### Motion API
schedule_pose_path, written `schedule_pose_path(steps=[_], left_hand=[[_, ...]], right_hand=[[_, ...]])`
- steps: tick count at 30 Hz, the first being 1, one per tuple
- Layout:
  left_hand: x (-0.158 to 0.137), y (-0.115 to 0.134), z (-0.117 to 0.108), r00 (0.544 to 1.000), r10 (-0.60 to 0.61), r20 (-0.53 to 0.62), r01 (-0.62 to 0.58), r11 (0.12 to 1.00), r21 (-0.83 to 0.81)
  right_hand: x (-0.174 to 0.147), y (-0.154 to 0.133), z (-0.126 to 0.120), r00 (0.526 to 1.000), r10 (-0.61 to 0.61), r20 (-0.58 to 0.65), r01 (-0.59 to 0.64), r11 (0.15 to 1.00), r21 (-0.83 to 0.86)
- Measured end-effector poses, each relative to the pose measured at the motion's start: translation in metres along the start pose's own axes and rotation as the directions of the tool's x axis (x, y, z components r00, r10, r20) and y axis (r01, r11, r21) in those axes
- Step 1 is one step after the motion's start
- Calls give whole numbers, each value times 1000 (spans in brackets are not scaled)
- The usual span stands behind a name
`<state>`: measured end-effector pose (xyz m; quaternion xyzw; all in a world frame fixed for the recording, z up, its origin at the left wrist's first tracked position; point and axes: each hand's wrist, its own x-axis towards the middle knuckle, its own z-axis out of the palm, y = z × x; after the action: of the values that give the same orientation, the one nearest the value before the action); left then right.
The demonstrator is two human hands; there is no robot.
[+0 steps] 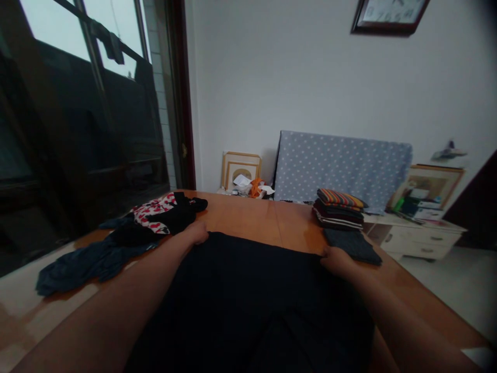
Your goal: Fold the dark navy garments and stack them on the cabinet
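A dark navy garment (252, 300) is stretched between my two hands over the near part of the wooden table (248, 215). Its kind does not show clearly; the lower part runs out of view at the bottom. My left hand (198, 233) is closed on its far left corner. At the far right corner, my right hand (336, 259) pinches the cloth. The top edge between them is nearly straight. A folded dark grey garment (353, 245) lies just beyond my right hand.
Left on the table lie a rumpled blue garment (93, 259) and a black, red and white one (155, 215). A folded stack with a striped piece on top (339, 198) stands at the right. Behind are a dotted grey cloth (341, 166) and a white cabinet (423, 241).
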<state>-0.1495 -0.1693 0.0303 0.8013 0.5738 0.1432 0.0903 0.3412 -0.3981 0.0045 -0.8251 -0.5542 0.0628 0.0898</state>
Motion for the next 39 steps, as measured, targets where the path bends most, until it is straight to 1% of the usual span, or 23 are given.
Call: schedule_pose_path(steps=[1,3,7,10,11,13,15,17,20,23,25,26,27,29,31,33,35,37,39], left_hand=[[-2,-5,-3,999,-32,13,32,999,28],[-7,-13,-12,995,-94,23,91,992,88],[-22,-22,-34,984,-172,-46,177,974,143],[-38,-13,-43,965,-217,-146,240,957,161],[-43,-8,-44,964,-210,-165,237,958,163],[-54,7,-43,975,-155,-160,181,970,160],[-64,25,-40,989,-71,-126,89,986,140],[-76,45,-35,997,17,-76,-11,997,82],[-98,78,-26,983,180,18,-178,981,-80],[-126,108,-17,944,318,86,-286,921,-263],[-146,122,-11,917,380,117,-318,878,-358],[-155,128,-8,907,401,126,-326,860,-393],[-164,132,-4,901,413,129,-328,847,-418],[-180,138,3,901,415,125,-322,835,-447],[-193,140,11,907,409,101,-323,830,-454],[-204,141,18,913,403,72,-333,833,-442],[-212,141,21,919,391,43,-338,842,-419],[-218,141,22,922,387,18,-349,850,-395],[-222,140,20,915,403,3,-373,848,-376]], right_hand=[[3,-3,-2,1000,-13,9,13,1000,2],[10,-13,-7,999,-32,-22,32,999,12],[25,-49,-11,982,-40,-186,52,997,63],[28,-71,-10,959,-58,-276,98,986,134],[26,-74,-9,954,-63,-293,114,980,162],[17,-75,-9,949,-55,-310,125,970,210],[3,-69,-12,952,-25,-306,101,967,233],[-17,-59,-16,954,6,-299,70,968,241],[-56,-47,-23,958,-5,-288,88,957,275],[-107,-47,-31,963,-115,-244,196,920,340],[-145,-52,-35,958,-234,-165,280,885,372],[-164,-55,-36,950,-293,-111,313,871,379],[-181,-59,-37,938,-336,-87,344,865,366],[-210,-68,-35,900,-434,-31,426,865,266],[-228,-77,-30,884,-466,-26,464,873,151],[-237,-85,-23,894,-442,-69,446,892,65],[-240,-89,-18,904,-411,-114,416,909,22],[-240,-86,-19,905,-408,-123,412,911,8],[-242,-75,-27,900,-423,-105,425,905,0]])
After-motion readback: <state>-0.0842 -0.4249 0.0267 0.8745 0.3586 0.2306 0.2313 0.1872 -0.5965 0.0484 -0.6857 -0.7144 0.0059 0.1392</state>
